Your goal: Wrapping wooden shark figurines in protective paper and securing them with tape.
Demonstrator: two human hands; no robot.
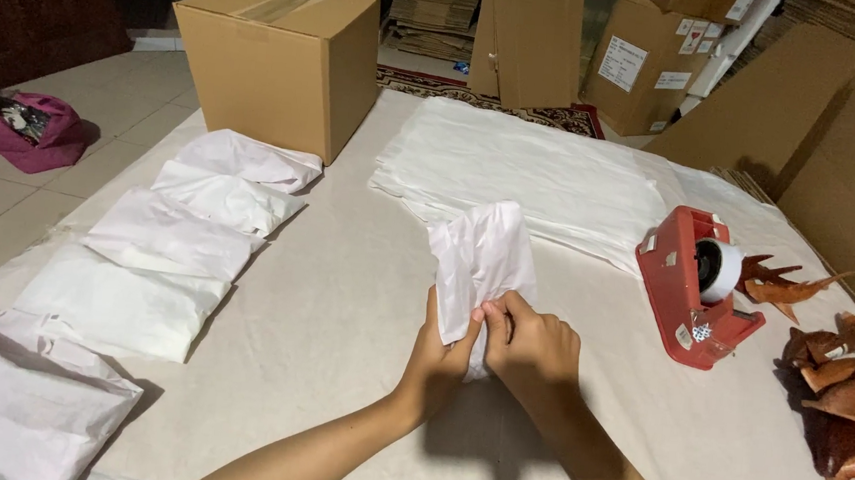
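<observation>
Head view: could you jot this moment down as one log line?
left hand: holds white paper bundle | right hand: pinches bundle's edge | right of hands: red tape dispenser | left of hands: row of wrapped white packets

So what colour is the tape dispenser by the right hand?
Red, with a white tape roll; the tape dispenser shows best in the head view.

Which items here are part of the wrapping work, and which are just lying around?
In use:
- white paper bundle, pinched by left hand and right hand
- paper sheet stack
- red tape dispenser
- wrapped parcels

Lying about:
- pink bag
- closed cardboard box
</observation>
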